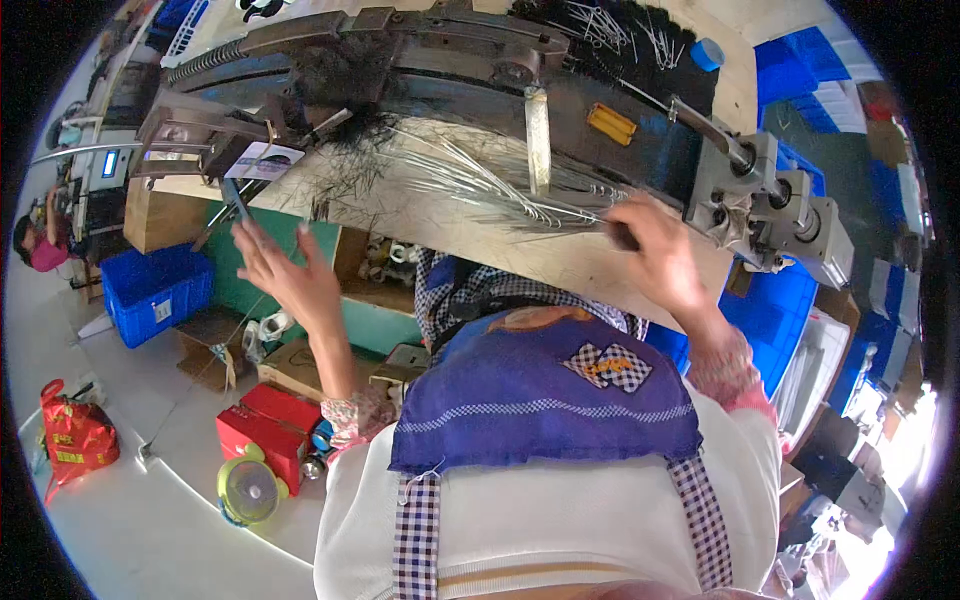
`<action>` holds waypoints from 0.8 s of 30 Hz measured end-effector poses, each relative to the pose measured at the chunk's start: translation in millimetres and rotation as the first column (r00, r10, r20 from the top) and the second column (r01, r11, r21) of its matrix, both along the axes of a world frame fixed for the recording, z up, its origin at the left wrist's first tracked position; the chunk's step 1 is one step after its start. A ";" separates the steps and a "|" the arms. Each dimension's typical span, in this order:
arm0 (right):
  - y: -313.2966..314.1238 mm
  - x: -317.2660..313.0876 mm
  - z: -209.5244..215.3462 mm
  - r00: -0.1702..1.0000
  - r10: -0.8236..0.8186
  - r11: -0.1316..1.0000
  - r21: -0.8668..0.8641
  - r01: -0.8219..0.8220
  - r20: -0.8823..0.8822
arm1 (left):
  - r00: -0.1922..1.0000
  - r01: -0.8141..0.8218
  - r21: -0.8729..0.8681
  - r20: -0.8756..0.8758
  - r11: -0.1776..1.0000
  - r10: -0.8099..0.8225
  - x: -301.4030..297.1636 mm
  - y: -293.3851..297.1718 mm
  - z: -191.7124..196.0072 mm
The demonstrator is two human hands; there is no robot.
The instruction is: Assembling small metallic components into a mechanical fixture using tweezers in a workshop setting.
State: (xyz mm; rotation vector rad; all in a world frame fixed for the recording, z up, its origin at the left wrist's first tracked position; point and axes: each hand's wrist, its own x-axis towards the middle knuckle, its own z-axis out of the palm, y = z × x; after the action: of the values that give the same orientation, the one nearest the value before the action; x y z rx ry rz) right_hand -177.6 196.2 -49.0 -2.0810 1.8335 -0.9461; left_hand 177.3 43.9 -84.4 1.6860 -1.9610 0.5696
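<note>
My left hand (290,275) is held in the air at the table's front edge, fingers spread and nothing in them. Just beyond its fingertips is a grey metal lever (236,203) under the left end of a machine. My right hand (655,250) is over the front edge on the right, its fingers curled in beside the ends of several thin metal wire rods (480,185). Something dark shows under those fingers, but I cannot make out what it is. The rods lie loosely bunched on the tabletop (420,215), some with bent ends.
A long dark metal machine bed (450,75) spans the table, with a grey clamp block (755,195) at its right end. An upright metal bar (538,140) and a yellow piece (612,124) are in the middle. Blue crates (158,295) stand below left; a red box (268,430) is on the floor.
</note>
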 end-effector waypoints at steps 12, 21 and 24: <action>-15.9 -14.2 115.6 0.988 -0.129 0.978 -0.156 0.141 0.081 | 0.176 0.981 0.118 -0.871 0.151 -0.459 -139.9 47.8 83.3; -77.1 -53.1 63.6 0.919 -0.150 0.981 -0.173 0.091 -0.365 | 0.054 0.997 0.071 -0.875 0.018 0.481 -197.8 62.7 70.0; -77.2 -51.8 61.2 0.902 -0.141 0.990 -0.045 0.135 -0.408 | -0.384 0.913 -0.372 -0.656 0.165 0.650 -191.6 40.0 118.9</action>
State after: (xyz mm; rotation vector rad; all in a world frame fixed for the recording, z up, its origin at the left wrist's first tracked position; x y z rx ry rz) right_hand -229.4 119.0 12.2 -2.3223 2.2036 -0.5779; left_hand -14.3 83.9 34.5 0.3209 -0.7484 -2.3320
